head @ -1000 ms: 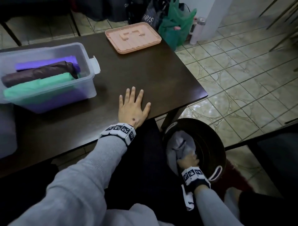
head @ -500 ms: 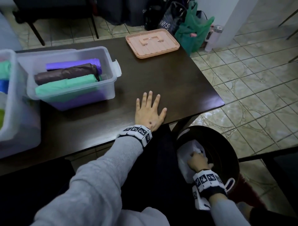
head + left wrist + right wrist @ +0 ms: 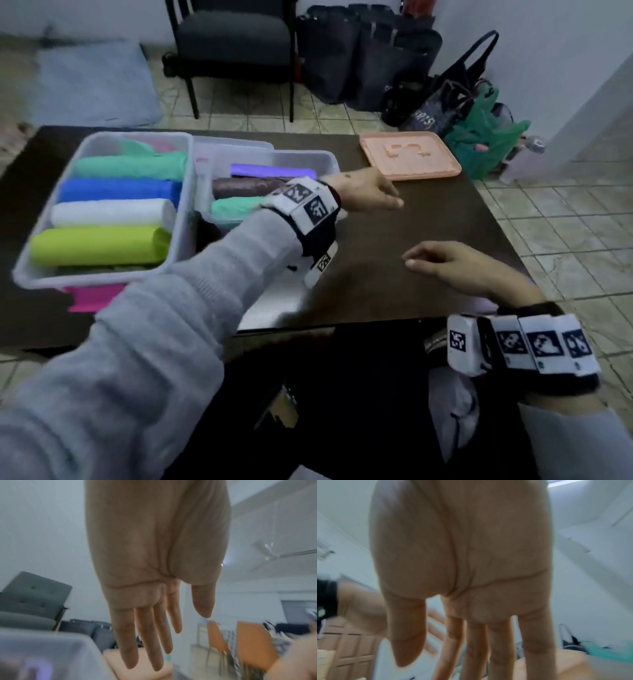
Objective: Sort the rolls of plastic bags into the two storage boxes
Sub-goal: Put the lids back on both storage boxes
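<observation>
Head view: the left hand (image 3: 363,190) reaches across the dark table (image 3: 428,233) with fingers straight and empty, pointing toward the pink lid (image 3: 411,161). The right hand (image 3: 459,265) hovers over the table nearer the body, fingers loosely extended, holding nothing. Both wrist views show flat, bare palms. Beside the left forearm stands the smaller box (image 3: 308,159) with purple, dark brown and green rolls. Left of it, the larger box (image 3: 102,144) holds green, blue, white and lime rolls (image 3: 96,245). A pink strip (image 3: 92,298) lies under its near edge.
</observation>
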A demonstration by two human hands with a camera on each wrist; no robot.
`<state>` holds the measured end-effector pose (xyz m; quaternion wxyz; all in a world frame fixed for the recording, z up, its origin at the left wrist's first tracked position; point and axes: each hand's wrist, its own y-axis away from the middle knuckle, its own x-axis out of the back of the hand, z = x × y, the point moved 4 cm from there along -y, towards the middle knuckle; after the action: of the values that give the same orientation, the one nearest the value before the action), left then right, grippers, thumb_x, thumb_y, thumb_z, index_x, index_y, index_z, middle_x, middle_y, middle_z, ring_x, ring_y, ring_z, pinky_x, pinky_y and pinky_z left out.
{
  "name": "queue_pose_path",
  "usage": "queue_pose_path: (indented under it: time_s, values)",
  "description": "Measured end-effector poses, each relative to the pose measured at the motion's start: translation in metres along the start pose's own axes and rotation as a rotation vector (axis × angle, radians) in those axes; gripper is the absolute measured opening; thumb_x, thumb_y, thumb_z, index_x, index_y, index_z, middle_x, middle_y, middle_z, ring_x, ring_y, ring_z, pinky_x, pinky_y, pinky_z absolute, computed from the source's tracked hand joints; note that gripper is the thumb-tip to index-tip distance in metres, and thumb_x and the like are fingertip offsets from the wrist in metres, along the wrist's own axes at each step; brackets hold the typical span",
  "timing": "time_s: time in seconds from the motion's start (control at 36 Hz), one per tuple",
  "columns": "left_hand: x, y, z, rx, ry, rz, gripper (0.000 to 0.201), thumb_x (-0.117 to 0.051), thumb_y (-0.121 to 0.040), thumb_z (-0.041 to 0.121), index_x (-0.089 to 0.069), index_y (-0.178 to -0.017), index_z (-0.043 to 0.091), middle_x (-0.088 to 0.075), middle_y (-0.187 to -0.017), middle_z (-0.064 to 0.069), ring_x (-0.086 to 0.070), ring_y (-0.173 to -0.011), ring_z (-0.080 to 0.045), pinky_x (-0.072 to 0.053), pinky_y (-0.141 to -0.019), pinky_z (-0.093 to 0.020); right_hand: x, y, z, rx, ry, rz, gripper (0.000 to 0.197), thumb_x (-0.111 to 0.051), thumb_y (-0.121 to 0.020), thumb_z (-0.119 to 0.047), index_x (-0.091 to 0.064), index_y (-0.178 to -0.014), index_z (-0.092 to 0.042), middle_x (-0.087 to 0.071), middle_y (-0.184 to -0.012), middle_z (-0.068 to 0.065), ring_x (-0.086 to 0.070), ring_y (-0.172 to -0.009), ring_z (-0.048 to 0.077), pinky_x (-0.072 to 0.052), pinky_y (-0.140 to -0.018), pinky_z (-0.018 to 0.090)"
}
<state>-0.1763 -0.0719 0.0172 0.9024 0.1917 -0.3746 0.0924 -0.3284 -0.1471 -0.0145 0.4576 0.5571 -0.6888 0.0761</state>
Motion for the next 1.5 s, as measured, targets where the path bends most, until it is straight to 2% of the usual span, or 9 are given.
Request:
queue_pose_path:
  time_s: [0.14,0.33,0.5,0.67,0.89,1.11,1.25,1.39,1.5]
  values:
    - [0.103,0.036,-0.028,0.05,0.054,0.274,0.034,-0.05,-0.096,0.035,-0.059,-0.125,0.02,-0.06,-0.105,0.001,-0.058,-0.095,-0.012,-0.046,-0.067,-0.021,0.012,-0.054,-0.069,0.112,0.056,-0.027,0.015,-0.056,-0.094,-0.026,-0.061,-0.107,-0.023,-0.063,-0.096,-0.003,-0.059,-0.086,0.011,-0.041,-0.066,0.02]
    - [0.206,0.097,-0.125,0.344,0.041,0.458,0.029,-0.051,-0.094,0.033,-0.061,-0.119,0.022,-0.064,-0.097,-0.002,-0.061,-0.094,-0.017,-0.047,-0.075,-0.03,0.019,-0.121,-0.17,0.322,0.25,-0.041,0.023,-0.057,-0.093,-0.024,-0.063,-0.113,-0.014,-0.067,-0.105,0.004,-0.061,-0.093,0.018,-0.047,-0.085,0.03]
    - [0.236,0.131,-0.207,0.641,-0.177,0.418,0.038,-0.053,-0.094,0.033,-0.059,-0.126,0.012,-0.059,-0.125,-0.008,-0.053,-0.116,-0.026,-0.038,-0.101,-0.034,0.02,-0.19,-0.25,0.467,0.39,-0.065,0.023,-0.06,-0.089,-0.021,-0.063,-0.111,-0.018,-0.066,-0.105,0.0,-0.061,-0.095,0.015,-0.049,-0.091,0.033]
    - [0.238,0.14,-0.275,0.797,0.035,0.265,0.027,-0.065,-0.088,0.025,-0.067,-0.114,0.017,-0.068,-0.107,-0.003,-0.062,-0.093,-0.022,-0.05,-0.084,-0.031,0.007,-0.27,-0.298,0.519,0.641,-0.028,0.03,-0.06,-0.088,-0.01,-0.061,-0.118,-0.013,-0.062,-0.117,0.006,-0.056,-0.096,0.017,-0.04,-0.08,0.024]
    - [0.239,0.126,-0.299,0.795,0.313,0.139,0.023,-0.071,-0.081,0.018,-0.069,-0.104,0.016,-0.072,-0.099,-0.008,-0.068,-0.081,-0.021,-0.059,-0.065,-0.032,-0.028,-0.352,-0.297,0.42,1.002,-0.113,0.053,-0.07,-0.084,-0.017,-0.05,-0.133,-0.011,-0.053,-0.132,0.008,-0.051,-0.117,0.028,-0.041,-0.092,0.033]
    - [0.229,0.1,-0.295,0.79,0.352,0.059,0.029,-0.081,-0.062,0.029,-0.072,-0.089,0.025,-0.064,-0.115,-0.013,-0.059,-0.11,-0.028,-0.044,-0.101,-0.045,-0.049,-0.382,-0.269,0.276,1.041,-0.178,0.087,-0.087,-0.059,-0.038,-0.048,-0.133,-0.017,-0.056,-0.126,0.006,-0.054,-0.114,0.027,-0.045,-0.095,0.035]
    - [0.23,0.088,-0.289,0.779,0.215,-0.005,0.024,-0.078,-0.074,0.029,-0.072,-0.098,0.03,-0.072,-0.078,0.004,-0.057,-0.065,-0.014,-0.048,-0.09,-0.036,-0.058,-0.384,-0.26,0.259,0.989,-0.19,0.074,-0.087,-0.061,-0.03,-0.053,-0.126,-0.018,-0.061,-0.116,0.009,-0.058,-0.105,0.029,-0.048,-0.086,0.035]
    - [0.228,0.087,-0.29,0.803,0.209,-0.037,0.017,-0.078,-0.073,0.026,-0.074,-0.089,0.028,-0.072,-0.07,0.006,-0.063,-0.08,-0.018,-0.048,-0.097,-0.042,-0.055,-0.385,-0.253,0.244,0.927,-0.147,0.06,-0.084,-0.067,-0.02,-0.054,-0.119,-0.011,-0.063,-0.109,0.012,-0.06,-0.099,0.03,-0.048,-0.079,0.032]
    - [0.227,0.089,-0.291,0.784,0.205,-0.015,0.025,-0.078,-0.071,0.028,-0.075,-0.096,0.025,-0.073,-0.075,0.007,-0.066,-0.086,-0.018,-0.054,-0.084,-0.037,-0.045,-0.381,-0.259,0.187,0.872,-0.194,0.059,-0.084,-0.066,-0.025,-0.059,-0.114,-0.003,-0.063,-0.109,0.011,-0.058,-0.101,0.029,-0.047,-0.082,0.033]
